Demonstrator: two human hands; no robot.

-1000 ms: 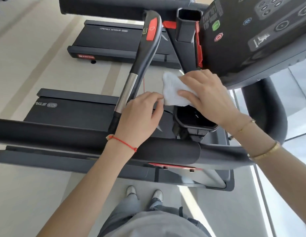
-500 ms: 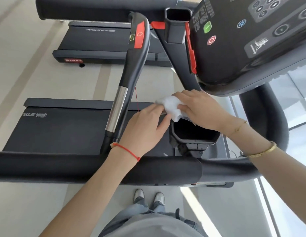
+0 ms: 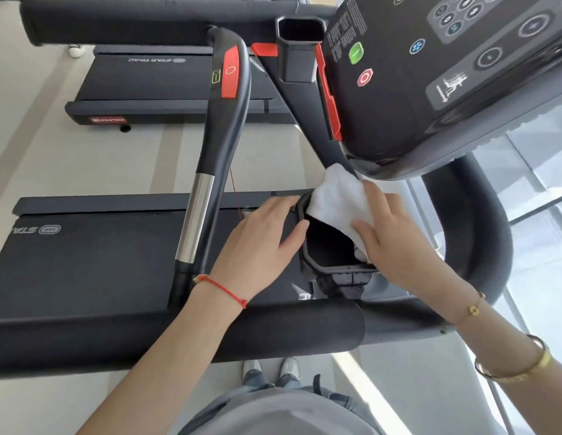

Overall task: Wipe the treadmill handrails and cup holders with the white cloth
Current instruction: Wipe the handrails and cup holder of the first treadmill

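Both forearms reach forward over the padded front bar (image 3: 273, 334) of the treadmill. The left hand (image 3: 261, 243) lies palm down beside the near cup holder (image 3: 333, 271), fingers straight and close together; the fingertips touch the holder's left rim and the thumb rests at its edge. It holds nothing. A red string bracelet (image 3: 223, 288) circles that wrist.

The right hand (image 3: 395, 233) lies flat on the white cloth (image 3: 336, 199), fingers spread and nearly straight, pressing the cloth onto the far right part of the cup holder's rim. The cloth drapes over that rim, bunched upward toward the underside of the console (image 3: 430, 89), and a small fold of it shows below the hand inside the holder. Whether the thumb curls under the cloth cannot be told, as the hand covers it. Two gold bracelets (image 3: 511, 368) sit on the right forearm.

A curved handrail (image 3: 223, 130) with a red panel and a silver section rises just left of the left hand, apart from it. A second cup holder (image 3: 300, 48) stands farther off beside the console. The console's far side is cut off by the frame edge. The cup holder's inside is dark, and its bottom is hard to make out. Shoes (image 3: 270, 370) show below on the floor.
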